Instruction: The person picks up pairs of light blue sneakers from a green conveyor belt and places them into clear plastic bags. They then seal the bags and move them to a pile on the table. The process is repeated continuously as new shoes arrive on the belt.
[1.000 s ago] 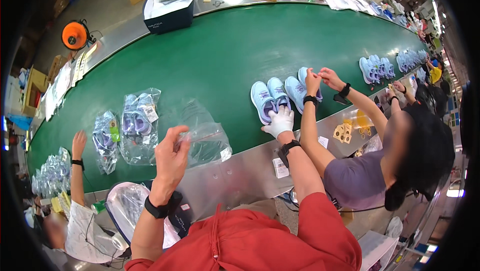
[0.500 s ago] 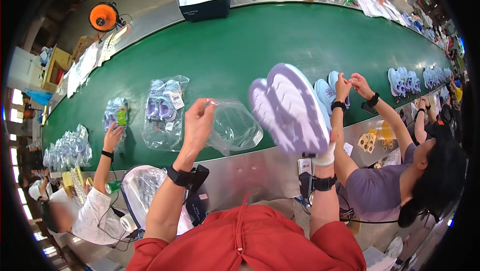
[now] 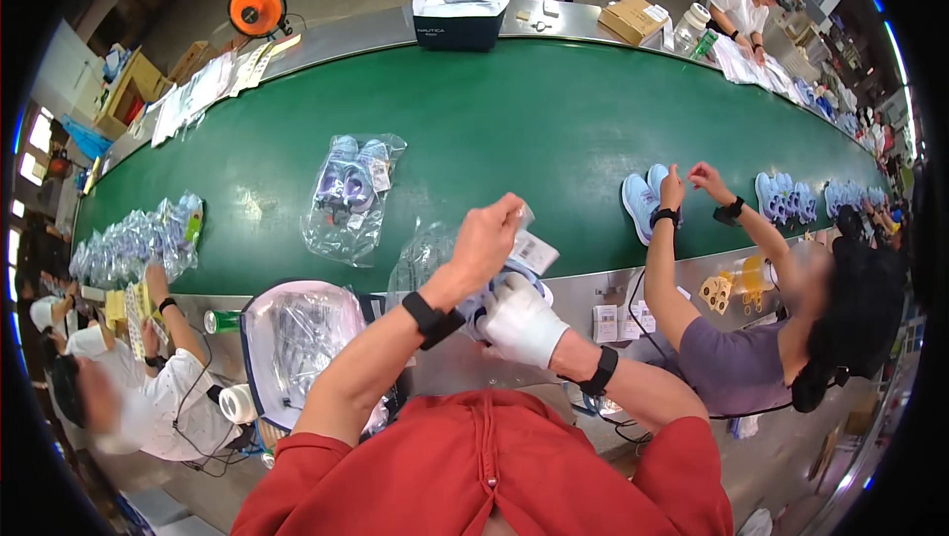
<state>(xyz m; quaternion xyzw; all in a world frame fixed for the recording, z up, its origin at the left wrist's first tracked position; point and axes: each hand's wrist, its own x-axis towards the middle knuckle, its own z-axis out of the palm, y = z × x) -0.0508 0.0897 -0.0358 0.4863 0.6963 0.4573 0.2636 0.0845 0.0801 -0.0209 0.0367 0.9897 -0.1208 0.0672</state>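
Note:
Right in front of me, a pair of light-blue and lavender sneakers (image 3: pixel 481 301) is partly hidden by my hands. My right hand (image 3: pixel 522 322), in a white glove, is closed on the shoes from above. My bare left hand (image 3: pixel 482 253) pinches the edge of a clear plastic bag (image 3: pixel 419 257) that hangs around the toe side of the shoes. How far the shoes are inside it is hard to make out. A white paper tag (image 3: pixel 534 252) sticks out beside the fingers. Farther left lies a bagged pair of sneakers (image 3: pixel 346 195) on the green belt (image 3: pixel 514 131).
A bin of clear bags (image 3: pixel 255 338) stands at my lower left. To my right a co-worker handles an unbagged pair of sneakers (image 3: pixel 643 202). Several bagged pairs (image 3: pixel 138 244) line the left end. A dark-blue box of papers (image 3: pixel 457 34) sits across the belt.
The sneakers, held soles up at the right before, have come down and left to the bag. My left hand has moved right with the bag. Another worker's hand left the pair at left.

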